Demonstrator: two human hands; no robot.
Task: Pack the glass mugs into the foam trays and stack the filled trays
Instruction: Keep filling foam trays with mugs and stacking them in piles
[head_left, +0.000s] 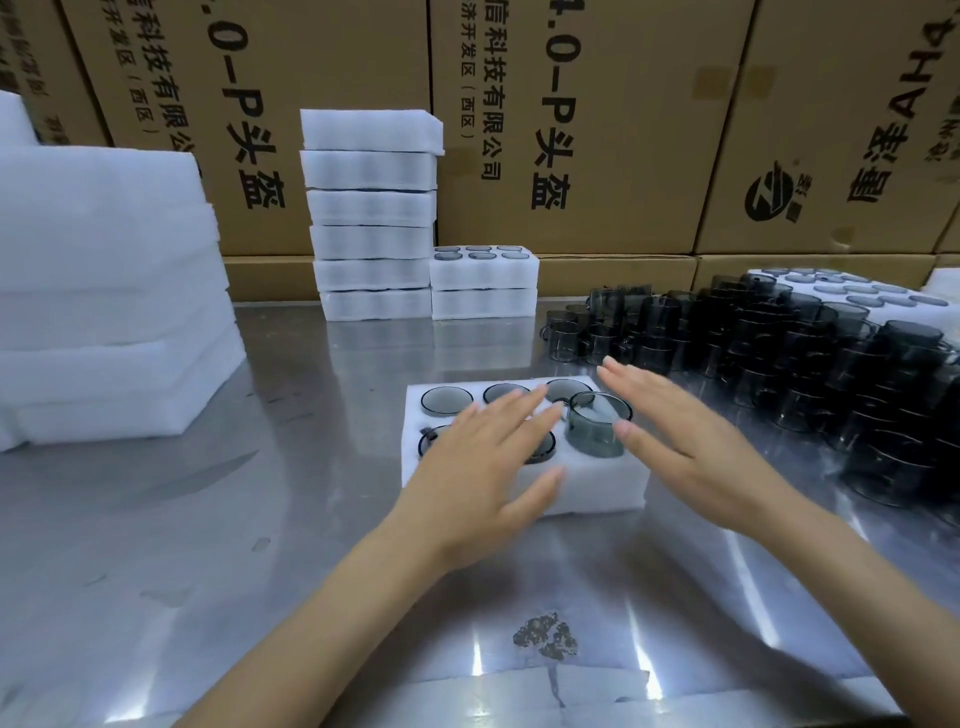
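A white foam tray (582, 486) lies on the steel table in front of me, with smoky glass mugs sunk in its holes. One mug (597, 423) at the front right stands high out of its hole. My left hand (483, 462) lies flat over the front mugs, fingers straight. My right hand (685, 426) hovers flat just right of the raised mug, fingers straight, holding nothing. A heap of loose glass mugs (779, 353) covers the table to the right.
Two stacks of filled foam trays stand at the back, a tall stack (371, 218) and a short stack (483, 283). Empty foam sheets (104, 291) pile up at the left. Cardboard boxes (597, 130) wall off the back. More filled trays (852, 296) sit behind the mug heap.
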